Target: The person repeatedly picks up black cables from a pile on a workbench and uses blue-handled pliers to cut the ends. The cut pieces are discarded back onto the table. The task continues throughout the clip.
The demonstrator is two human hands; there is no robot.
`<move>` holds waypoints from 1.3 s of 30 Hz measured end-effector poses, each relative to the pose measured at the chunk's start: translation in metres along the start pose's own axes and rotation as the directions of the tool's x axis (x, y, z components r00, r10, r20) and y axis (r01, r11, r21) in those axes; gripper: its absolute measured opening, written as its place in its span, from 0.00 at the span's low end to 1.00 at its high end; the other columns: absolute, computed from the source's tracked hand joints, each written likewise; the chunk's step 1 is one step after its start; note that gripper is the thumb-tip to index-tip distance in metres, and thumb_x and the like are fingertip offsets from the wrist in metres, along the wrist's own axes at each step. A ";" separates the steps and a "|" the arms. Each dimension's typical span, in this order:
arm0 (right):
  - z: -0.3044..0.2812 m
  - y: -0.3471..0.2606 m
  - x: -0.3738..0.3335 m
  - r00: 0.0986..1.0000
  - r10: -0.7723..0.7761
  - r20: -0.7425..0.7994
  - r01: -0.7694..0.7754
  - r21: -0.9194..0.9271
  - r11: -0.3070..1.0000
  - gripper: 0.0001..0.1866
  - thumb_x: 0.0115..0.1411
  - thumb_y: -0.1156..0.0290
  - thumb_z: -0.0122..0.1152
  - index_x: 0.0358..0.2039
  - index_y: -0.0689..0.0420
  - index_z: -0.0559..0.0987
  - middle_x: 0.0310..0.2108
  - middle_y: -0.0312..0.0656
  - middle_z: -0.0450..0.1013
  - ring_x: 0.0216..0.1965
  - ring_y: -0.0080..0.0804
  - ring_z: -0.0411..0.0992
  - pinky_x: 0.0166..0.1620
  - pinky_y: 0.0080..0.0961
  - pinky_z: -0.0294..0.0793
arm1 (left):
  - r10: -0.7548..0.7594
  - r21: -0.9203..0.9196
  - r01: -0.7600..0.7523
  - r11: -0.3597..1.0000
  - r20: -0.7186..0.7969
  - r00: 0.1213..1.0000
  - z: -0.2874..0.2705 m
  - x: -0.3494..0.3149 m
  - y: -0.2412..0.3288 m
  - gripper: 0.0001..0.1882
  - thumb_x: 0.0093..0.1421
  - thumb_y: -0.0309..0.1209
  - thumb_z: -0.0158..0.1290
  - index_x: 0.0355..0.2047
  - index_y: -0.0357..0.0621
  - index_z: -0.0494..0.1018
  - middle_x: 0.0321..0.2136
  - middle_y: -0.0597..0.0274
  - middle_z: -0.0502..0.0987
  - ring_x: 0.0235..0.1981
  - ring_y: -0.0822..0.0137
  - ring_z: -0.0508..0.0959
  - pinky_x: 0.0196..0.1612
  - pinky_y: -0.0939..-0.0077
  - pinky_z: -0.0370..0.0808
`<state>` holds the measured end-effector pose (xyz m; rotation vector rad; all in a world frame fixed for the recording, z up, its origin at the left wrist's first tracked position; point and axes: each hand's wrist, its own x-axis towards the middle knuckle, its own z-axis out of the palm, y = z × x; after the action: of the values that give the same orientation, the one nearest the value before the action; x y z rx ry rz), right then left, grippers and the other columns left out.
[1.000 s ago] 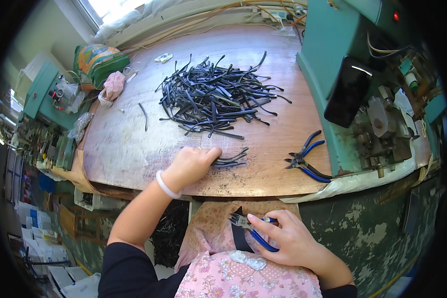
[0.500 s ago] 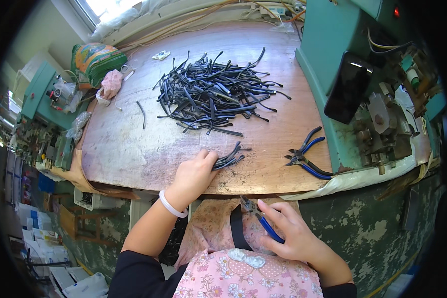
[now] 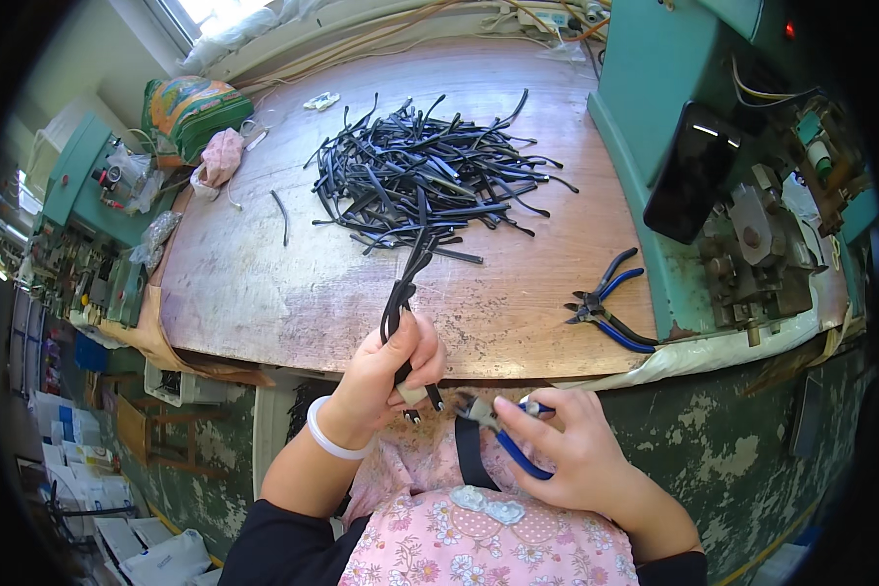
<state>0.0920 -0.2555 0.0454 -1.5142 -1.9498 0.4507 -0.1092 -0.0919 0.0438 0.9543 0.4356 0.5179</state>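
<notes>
In my left hand [image 3: 393, 363], closed at the table's front edge, is a small bunch of black eyeglass temples [image 3: 407, 283]. Their curved tips point up and away, and their other ends stick out below my fingers. Over my lap my right hand [image 3: 564, 439] is wrapped round blue-handled cutting pliers [image 3: 520, 455], whose jaws lie close to the lower ends of the bunch. Whether the jaws touch a temple I cannot tell. Beyond my left hand lies a large tangled pile of dark eyeglass temples [image 3: 420, 176].
A second pair of blue-and-black pliers [image 3: 610, 301] lies spread on the table [image 3: 234, 303] at right. A single temple [image 3: 280, 217] lies left of the pile. The green machine [image 3: 623, 195] with a phone [image 3: 691, 174] borders the right side; a pink bag [image 3: 220, 161] sits far left.
My left hand has turned and drawn back, tilting the bunch from pointing right to pointing upward. The pliers in my right hand now have their jaws beside the bunch's lower ends.
</notes>
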 end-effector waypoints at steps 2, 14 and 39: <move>-0.003 -0.005 0.003 0.998 -0.061 -0.001 0.061 -0.060 0.996 0.32 0.48 0.64 0.69 0.57 0.44 0.77 0.44 0.41 0.67 0.44 0.39 0.66 0.47 0.37 0.65 | -0.006 -0.036 0.008 0.999 0.051 0.999 0.000 0.000 -0.001 0.25 0.72 0.54 0.35 0.26 0.49 0.60 0.14 0.72 0.60 0.09 0.83 0.51 0.13 0.85 0.54; -0.005 -0.006 -0.002 0.998 -0.062 0.015 0.063 -0.067 0.996 0.33 0.47 0.63 0.71 0.57 0.43 0.77 0.41 0.41 0.67 0.37 0.38 0.68 0.41 0.34 0.69 | 0.318 0.054 -0.317 0.947 -0.009 0.948 0.014 -0.007 -0.013 0.25 0.70 0.57 0.36 0.25 0.52 0.60 0.13 0.73 0.59 0.09 0.79 0.54 0.16 0.81 0.59; -0.004 -0.004 -0.008 0.999 0.039 0.006 -0.039 0.060 0.997 0.36 0.47 0.65 0.70 0.60 0.44 0.74 0.40 0.46 0.68 0.37 0.43 0.71 0.42 0.35 0.74 | 0.438 0.950 -0.090 -0.298 0.220 0.872 -0.034 0.083 -0.002 0.17 0.58 0.29 0.59 0.48 0.47 0.71 0.26 0.59 0.80 0.26 0.59 0.82 0.26 0.65 0.76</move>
<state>0.0929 -0.2652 0.0489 -1.5164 -1.8963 0.5262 -0.0622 -0.0214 0.0143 2.8046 0.9093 0.6763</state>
